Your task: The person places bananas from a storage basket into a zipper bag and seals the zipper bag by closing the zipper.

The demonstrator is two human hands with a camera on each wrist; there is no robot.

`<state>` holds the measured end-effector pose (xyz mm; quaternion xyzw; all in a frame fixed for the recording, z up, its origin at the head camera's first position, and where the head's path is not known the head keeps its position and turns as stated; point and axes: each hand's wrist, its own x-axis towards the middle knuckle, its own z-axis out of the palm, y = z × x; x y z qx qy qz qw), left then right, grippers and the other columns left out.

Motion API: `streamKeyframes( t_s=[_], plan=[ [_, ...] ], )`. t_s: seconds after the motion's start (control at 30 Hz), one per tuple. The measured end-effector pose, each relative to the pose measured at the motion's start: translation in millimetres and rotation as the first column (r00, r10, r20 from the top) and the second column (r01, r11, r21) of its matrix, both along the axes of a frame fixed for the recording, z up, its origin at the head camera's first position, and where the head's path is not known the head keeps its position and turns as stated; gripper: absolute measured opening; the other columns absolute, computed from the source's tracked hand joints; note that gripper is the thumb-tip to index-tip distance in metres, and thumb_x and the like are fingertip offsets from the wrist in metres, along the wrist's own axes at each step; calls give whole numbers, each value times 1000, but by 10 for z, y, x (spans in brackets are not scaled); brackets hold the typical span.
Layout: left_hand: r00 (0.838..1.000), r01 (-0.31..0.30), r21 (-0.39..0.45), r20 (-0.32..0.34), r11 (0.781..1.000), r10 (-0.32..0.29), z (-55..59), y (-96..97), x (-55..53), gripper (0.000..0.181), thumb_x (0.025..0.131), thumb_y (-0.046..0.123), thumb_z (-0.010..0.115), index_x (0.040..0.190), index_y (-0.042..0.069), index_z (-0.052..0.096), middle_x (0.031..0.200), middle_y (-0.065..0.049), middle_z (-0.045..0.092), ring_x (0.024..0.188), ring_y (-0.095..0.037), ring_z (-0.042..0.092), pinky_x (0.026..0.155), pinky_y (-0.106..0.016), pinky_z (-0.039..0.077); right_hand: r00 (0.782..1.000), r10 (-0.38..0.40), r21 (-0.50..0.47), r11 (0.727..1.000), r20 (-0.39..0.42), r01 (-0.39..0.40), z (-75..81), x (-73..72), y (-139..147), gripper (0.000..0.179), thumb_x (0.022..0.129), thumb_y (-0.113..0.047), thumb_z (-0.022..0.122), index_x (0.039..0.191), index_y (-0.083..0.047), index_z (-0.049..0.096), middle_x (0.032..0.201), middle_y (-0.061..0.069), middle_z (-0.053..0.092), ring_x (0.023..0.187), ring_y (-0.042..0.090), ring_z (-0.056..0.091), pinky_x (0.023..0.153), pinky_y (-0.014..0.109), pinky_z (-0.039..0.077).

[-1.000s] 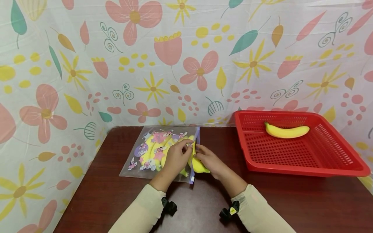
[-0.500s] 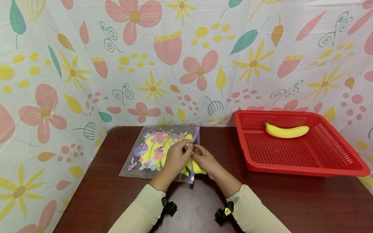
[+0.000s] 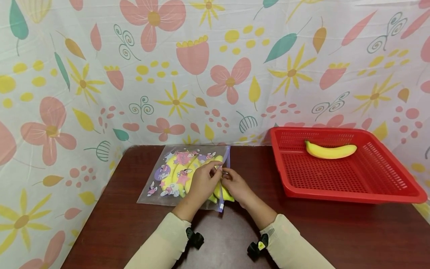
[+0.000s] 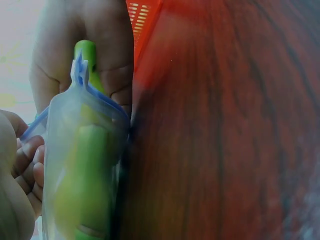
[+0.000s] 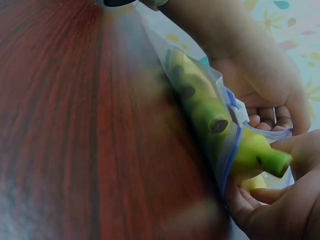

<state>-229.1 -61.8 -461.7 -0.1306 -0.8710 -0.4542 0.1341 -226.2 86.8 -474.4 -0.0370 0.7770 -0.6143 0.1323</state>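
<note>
A clear zip bag (image 3: 147, 194) with cartoon prints and a purple zip edge lies on the table, several yellow bananas (image 3: 173, 168) inside. My left hand (image 3: 205, 179) pinches the upper lip of its mouth, lifting it open. At that mouth my right hand (image 3: 238, 187) grips a banana (image 3: 226, 195), which lies partly inside the bag. The banana's green stem end (image 5: 274, 161) sticks out past the zip edge in the right wrist view. A white zip slider (image 5: 239, 112) sits at the near end of the edge. My right fingertips are partly hidden behind the bag and left hand.
A red perforated basket (image 3: 285, 183) stands to the right, with one banana (image 3: 330, 151) lying in it. The dark wooden table (image 3: 221, 246) meets a flower-printed cloth (image 3: 231, 48) along its back and left side.
My right hand has moved left, pushing the banana further into the bag's mouth. My left hand keeps its place on the bag's lip.
</note>
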Motion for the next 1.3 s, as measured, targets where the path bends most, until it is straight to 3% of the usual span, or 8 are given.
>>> streamKeyframes(
  t_s=[0.17,0.27,0.47,0.57,0.67,0.93,1.3],
  plan=[
    [1000,3,-7,-1,1000,-3,0,1,4,25,100,19,60,120,11,72,73,3,61,58,-7,50,51,-21,41,998,-28,49,998,-52,30,-23,2,-8,50,95,-14,55,144,-4,50,114,16,61,93,19,57,73,26,46],
    [1000,4,-13,-4,1000,-4,2,3,4,25,100,20,60,120,11,72,72,4,60,56,-6,49,51,-21,40,996,-31,57,998,-82,35,-33,8,-13,46,96,-12,54,141,-2,53,109,14,61,89,18,57,72,27,47],
    [1000,4,-19,-18,1000,-4,-5,9,0,26,100,21,59,120,12,73,71,4,60,56,-5,49,52,-21,40,994,-11,10,1000,-112,12,-56,17,-17,37,96,-6,53,131,3,61,121,20,67,110,26,64,92,36,53],
    [1000,-1,-24,-24,1000,1,-12,13,-1,26,99,22,60,120,13,73,71,5,61,56,-5,50,52,-22,41,993,-3,12,1000,-116,4,-61,14,-19,36,94,-4,54,129,1,65,126,19,68,115,26,62,96,37,52],
    [1000,-6,-30,-24,1000,5,-15,19,-1,26,100,22,60,120,14,73,73,5,62,58,-5,51,54,-22,42,992,11,36,999,-122,-7,-66,19,-19,40,93,-4,54,131,-1,66,132,16,66,118,26,59,97,37,50],
    [1000,-3,-16,-19,1000,2,-18,29,-5,26,99,21,60,120,12,73,73,4,62,60,-7,51,54,-23,44,986,94,59,994,-138,-87,-73,79,-26,48,96,-1,45,142,-7,59,146,15,56,140,32,46,115,53,38],
    [999,-2,-27,-44,1000,1,-16,23,-2,26,99,20,60,119,10,73,74,2,63,61,-6,51,56,-21,43,982,144,38,989,-119,-141,-87,81,-39,55,96,1,41,149,-8,49,155,14,47,147,33,38,119,54,32]
  ],
)
